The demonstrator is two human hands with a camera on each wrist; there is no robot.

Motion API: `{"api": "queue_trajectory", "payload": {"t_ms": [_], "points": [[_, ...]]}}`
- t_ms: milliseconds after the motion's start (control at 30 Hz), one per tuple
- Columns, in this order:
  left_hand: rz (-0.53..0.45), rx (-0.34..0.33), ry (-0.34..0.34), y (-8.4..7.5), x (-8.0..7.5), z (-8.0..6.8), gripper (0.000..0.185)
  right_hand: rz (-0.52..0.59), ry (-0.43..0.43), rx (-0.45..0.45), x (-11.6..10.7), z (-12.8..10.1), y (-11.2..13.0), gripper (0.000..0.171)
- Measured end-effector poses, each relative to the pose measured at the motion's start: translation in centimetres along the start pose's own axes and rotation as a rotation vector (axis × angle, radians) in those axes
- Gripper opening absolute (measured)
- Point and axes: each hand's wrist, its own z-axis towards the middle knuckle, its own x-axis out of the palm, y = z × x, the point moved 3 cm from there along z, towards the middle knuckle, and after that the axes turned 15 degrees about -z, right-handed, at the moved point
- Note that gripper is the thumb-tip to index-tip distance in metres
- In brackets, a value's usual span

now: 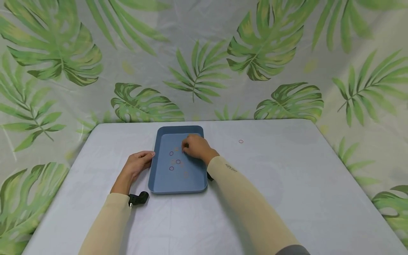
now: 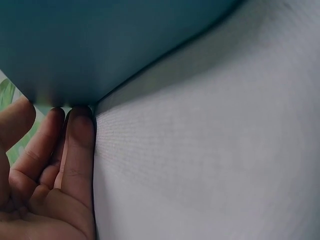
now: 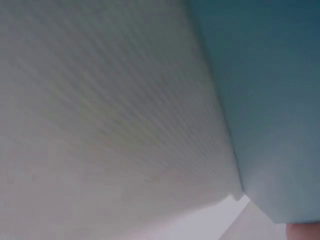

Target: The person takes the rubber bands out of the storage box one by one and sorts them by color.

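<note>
A smooth blue plastic tray (image 1: 159, 177), rectangular with rounded corners, lies mid-surface (image 1: 287, 184), its long axis running away from the person. Small thin rubber-band rings (image 1: 171, 153) dot its floor. The left hand (image 1: 137, 164) rests relaxed-fingered against the tray's left wall; the right hand (image 1: 197, 147) curls over the bands, its grip unclear.

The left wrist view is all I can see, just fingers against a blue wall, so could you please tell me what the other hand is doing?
Observer: The right hand is inside the blue tray, fingers bent down to its floor.
Operator: Is anything in the tray?
Observer: Several small rings lie scattered on its floor.
Operator: Any outside it?
Observer: One ring lies alone on the table, right of the tray.
Operator: Is my hand gripping?
Observer: No, the left hand rests flat against the tray's left wall.
</note>
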Motion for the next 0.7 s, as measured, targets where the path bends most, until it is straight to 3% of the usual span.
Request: {"api": "queue_trajectory", "payload": {"t_ms": [333,567,700], "points": [[0.01,-0.001,0.006,0.0,-0.2,-0.1,0.05,0.133,-0.093,-0.027,-3.2,0.4,-2.1,0.013],[0.011,-0.012,0.014,0.1,0.0,-0.2,0.052,0.156,-0.104,-0.008,-5.3,-0.4,-4.9,0.015],[-0.007,0.016,0.017,0.0,0.0,-0.4,0.052,0.164,-0.1,0.003,-6.4,-0.8,-6.6,0.018]]}}
